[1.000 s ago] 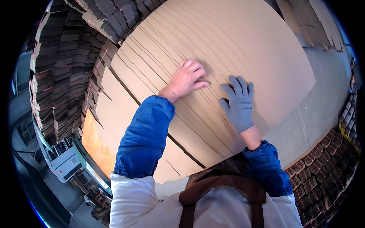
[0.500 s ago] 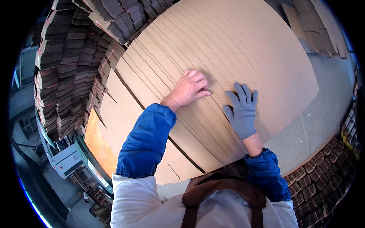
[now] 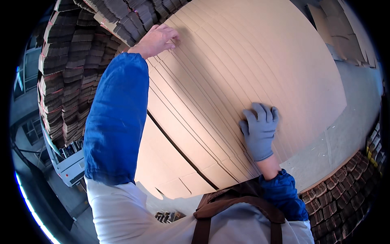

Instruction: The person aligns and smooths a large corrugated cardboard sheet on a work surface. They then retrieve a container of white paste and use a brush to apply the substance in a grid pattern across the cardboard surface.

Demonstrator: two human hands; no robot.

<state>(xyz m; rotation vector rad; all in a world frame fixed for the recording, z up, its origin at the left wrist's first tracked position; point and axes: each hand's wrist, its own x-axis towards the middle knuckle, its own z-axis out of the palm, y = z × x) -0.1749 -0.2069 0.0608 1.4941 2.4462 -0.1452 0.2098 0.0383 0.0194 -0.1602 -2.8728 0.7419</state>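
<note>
A fanned pile of large brown cardboard sheets [image 3: 308, 81] lies in front of me, its overlapping edges stepping down toward the left. My left hand [image 3: 158, 40], bare and with a blue sleeve cover, is over the far left edges of the sheets. Its fingers are loosely bent, the thumb stands apart, and I see nothing held; whether it touches the cardboard I cannot tell. My right hand [image 3: 260, 132], in a grey glove, rests on the sheets at the near right with fingers apart and slightly bent.
Tall tied stacks of folded cardboard [image 3: 67, 81] rise at the left and far left. More cardboard [image 3: 341, 32] leans at the far right. Another low stack of bundles [image 3: 341, 195] stands at the near right, beside the grey floor [image 3: 325, 142]. A grey machine [image 3: 71, 168] is at the left.
My left hand has moved away and to the left, from the middle of the sheets to their far left edges. The right hand has slid slightly nearer, its fingers a little more bent.
</note>
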